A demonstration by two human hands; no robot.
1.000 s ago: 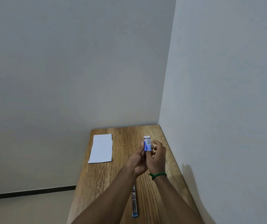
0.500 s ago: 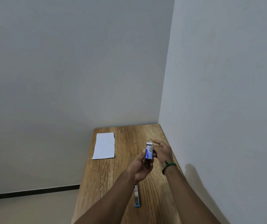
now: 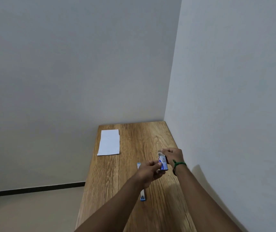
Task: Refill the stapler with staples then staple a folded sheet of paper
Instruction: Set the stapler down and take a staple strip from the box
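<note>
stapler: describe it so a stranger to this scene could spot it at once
On the wooden table in the room's corner, look under the left hand. The stapler lies flat there, an end showing either side of it. It is the long thin blue-edged bar, unlike the white paper or the staple box.

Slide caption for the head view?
Left hand holds staple box, right hand pinches its top; stapler and paper lie on table.
</note>
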